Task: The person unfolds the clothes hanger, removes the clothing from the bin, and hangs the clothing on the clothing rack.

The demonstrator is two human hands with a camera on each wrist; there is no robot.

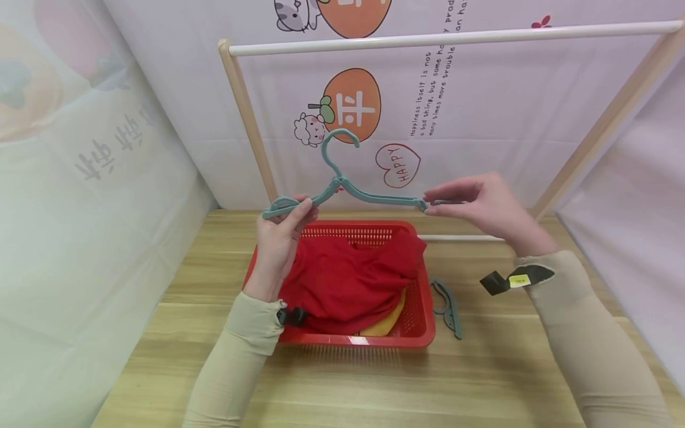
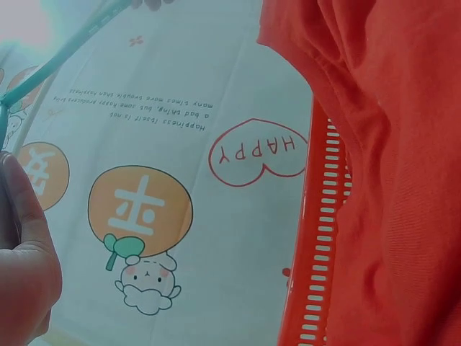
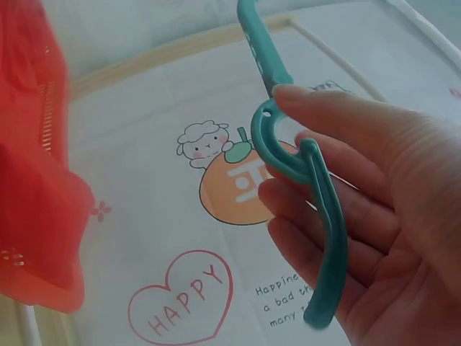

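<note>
A teal folding clothes hanger (image 1: 382,198) is held up above the far side of the red basket (image 1: 369,340), hook upward. My left hand (image 1: 283,232) grips its left arm between thumb and fingers. At the end of the right arm, my right hand (image 1: 478,202) pinches the hanger. The right wrist view shows the thumb at a joint beside a curved part of the hanger (image 3: 270,137), with a loose-looking end piece hanging across the fingers. In the left wrist view the left hand (image 2: 29,267) is partly cut off at the edge.
Red cloth (image 1: 348,279) fills much of the basket, with something yellow (image 1: 382,324) under it. A folded teal hanger (image 1: 452,312) lies on the wooden table (image 1: 342,392) right of the basket. Behind stands a rack with a white top rod (image 1: 455,38) and wooden posts (image 1: 246,113).
</note>
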